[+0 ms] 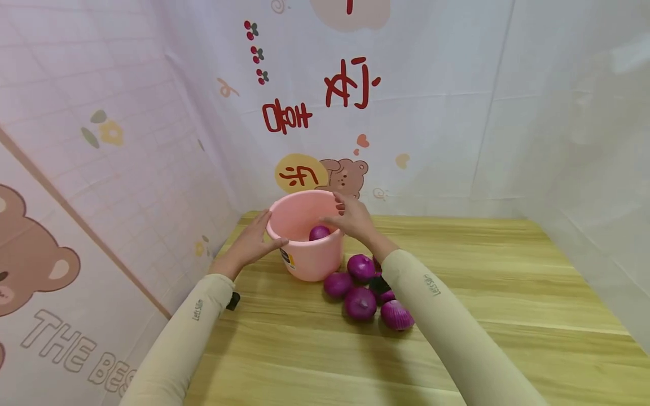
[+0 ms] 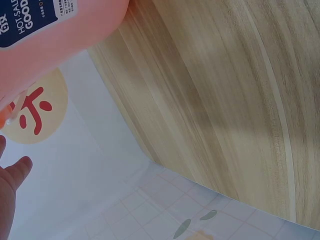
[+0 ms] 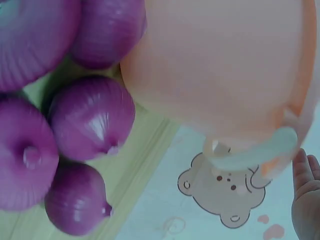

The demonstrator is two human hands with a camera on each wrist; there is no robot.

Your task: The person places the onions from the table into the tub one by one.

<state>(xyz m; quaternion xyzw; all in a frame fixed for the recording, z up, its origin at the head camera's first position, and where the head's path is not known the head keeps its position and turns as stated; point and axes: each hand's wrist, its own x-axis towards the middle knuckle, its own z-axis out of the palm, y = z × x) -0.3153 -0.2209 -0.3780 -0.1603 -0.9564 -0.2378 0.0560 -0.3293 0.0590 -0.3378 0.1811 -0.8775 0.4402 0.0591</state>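
- Pink, round, open-topped plastic-looking bucket stands upright on a wood-grain tabletop; landmark for the rest.
- Handling, judged: bucket light, walls stiff but slightly springy, smooth enough to slip; best taken by opposite sides of the rim.
- Purple, glossy, rounded onion lies inside the bucket; likely firm, fairly heavy, with slick skin that bruises or flakes. Cup it round the widest part.
- Similar purple onions cluster in front and to the right of the bucket; likely to roll if nudged.
- Left hand: at the bucket's left rim, thumb and fingers spread, not curled tight.
- Right hand: at the bucket's right rim, thumb over the opening, fingers relaxed; no onion in it.
- Looks: bucket has a dark blue printed label and a pale handle; onions show fine lengthwise streaks, some with stubby tips.
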